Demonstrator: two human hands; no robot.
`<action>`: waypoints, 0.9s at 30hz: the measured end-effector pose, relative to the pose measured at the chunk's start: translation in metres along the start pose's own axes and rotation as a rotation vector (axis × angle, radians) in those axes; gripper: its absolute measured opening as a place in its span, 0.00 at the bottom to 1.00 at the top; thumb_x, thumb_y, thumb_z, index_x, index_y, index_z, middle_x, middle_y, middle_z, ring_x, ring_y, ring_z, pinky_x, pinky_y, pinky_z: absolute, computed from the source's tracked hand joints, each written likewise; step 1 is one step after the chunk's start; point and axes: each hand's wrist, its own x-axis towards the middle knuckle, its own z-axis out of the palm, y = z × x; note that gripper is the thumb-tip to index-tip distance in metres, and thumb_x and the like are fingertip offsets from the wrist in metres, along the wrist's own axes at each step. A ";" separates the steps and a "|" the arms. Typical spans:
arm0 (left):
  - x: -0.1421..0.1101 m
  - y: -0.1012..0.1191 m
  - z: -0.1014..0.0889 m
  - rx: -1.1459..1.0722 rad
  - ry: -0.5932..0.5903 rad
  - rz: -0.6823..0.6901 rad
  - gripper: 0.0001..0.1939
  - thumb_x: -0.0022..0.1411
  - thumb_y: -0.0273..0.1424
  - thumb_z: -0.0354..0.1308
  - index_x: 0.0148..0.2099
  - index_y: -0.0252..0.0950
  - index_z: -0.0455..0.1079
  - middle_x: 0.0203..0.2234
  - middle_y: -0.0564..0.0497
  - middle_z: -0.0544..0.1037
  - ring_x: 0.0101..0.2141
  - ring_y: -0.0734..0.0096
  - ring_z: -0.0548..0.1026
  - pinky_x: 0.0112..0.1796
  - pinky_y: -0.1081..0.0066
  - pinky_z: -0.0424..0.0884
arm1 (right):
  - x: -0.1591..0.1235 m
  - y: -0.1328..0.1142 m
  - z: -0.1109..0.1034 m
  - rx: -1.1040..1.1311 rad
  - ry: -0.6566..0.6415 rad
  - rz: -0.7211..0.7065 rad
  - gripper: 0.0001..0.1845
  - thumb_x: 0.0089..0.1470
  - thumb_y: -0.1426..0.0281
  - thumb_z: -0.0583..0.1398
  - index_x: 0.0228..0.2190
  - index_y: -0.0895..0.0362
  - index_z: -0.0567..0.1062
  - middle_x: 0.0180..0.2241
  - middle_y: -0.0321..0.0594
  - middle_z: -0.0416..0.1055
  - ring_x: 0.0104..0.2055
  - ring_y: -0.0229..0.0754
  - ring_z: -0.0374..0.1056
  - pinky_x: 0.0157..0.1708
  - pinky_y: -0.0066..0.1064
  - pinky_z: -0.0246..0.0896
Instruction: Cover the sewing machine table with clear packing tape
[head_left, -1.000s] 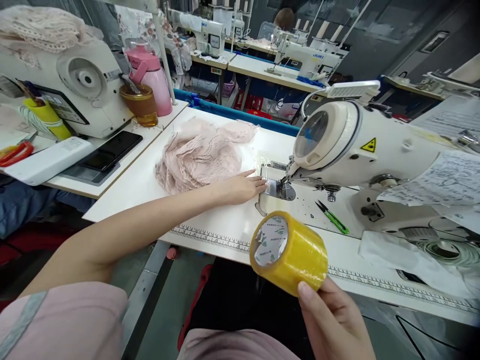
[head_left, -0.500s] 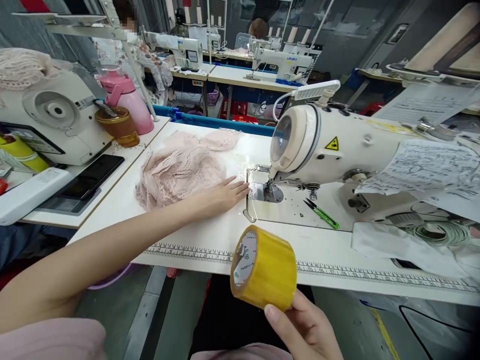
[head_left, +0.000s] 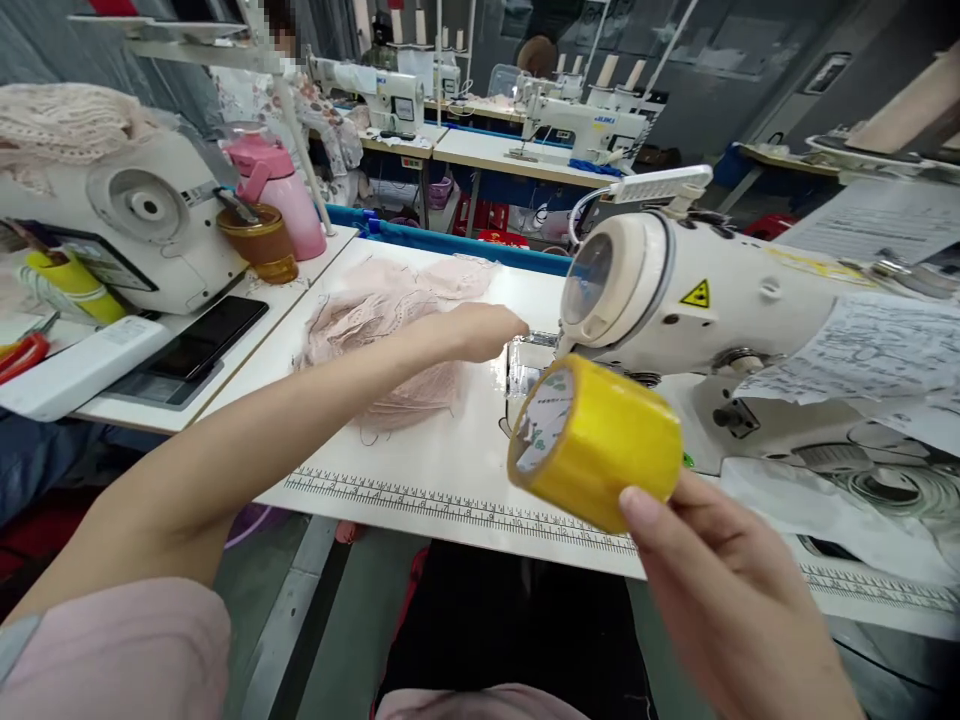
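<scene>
The left hand [head_left: 487, 332] is curling, grip unclear, seemingly ending its press, while the right hand [head_left: 724, 575] is pinching tape [head_left: 622, 440] above the table's front edge [head_left: 450, 522].

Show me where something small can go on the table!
Bare tabletop lies between the pink cloth and the ruler, left of the tape in the right hand. A smaller patch shows behind the left hand, between cloth and sewing machine. It's crowded on the right, with white fabric and a coil, and on the left table, with phone and cup.
</scene>
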 end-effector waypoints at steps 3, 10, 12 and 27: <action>-0.003 -0.002 -0.011 -0.129 -0.006 -0.026 0.36 0.57 0.12 0.44 0.64 0.40 0.68 0.58 0.46 0.75 0.56 0.58 0.74 0.51 0.62 0.73 | 0.016 -0.013 0.004 -0.015 0.051 -0.074 0.13 0.59 0.60 0.66 0.45 0.48 0.81 0.48 0.41 0.78 0.50 0.47 0.74 0.50 0.36 0.73; -0.027 -0.008 -0.018 -0.395 0.049 -0.033 0.40 0.50 0.06 0.38 0.62 0.30 0.69 0.59 0.47 0.74 0.58 0.73 0.73 0.57 0.74 0.68 | 0.046 -0.042 0.010 -0.063 0.107 -0.273 0.08 0.55 0.62 0.69 0.38 0.49 0.83 0.43 0.41 0.79 0.45 0.47 0.76 0.43 0.36 0.76; -0.028 -0.011 -0.018 -0.405 0.049 -0.064 0.40 0.50 0.07 0.38 0.61 0.30 0.70 0.58 0.46 0.75 0.57 0.72 0.73 0.57 0.73 0.69 | 0.053 -0.050 0.009 -0.085 0.094 -0.317 0.07 0.55 0.63 0.69 0.37 0.50 0.83 0.43 0.41 0.78 0.45 0.46 0.77 0.43 0.35 0.76; 0.012 -0.019 0.014 -0.064 -0.083 -0.031 0.34 0.59 0.15 0.45 0.64 0.40 0.68 0.59 0.47 0.74 0.57 0.61 0.73 0.52 0.66 0.71 | -0.010 -0.002 0.005 0.006 0.049 -0.046 0.12 0.57 0.60 0.67 0.44 0.43 0.82 0.44 0.40 0.80 0.44 0.46 0.77 0.46 0.33 0.75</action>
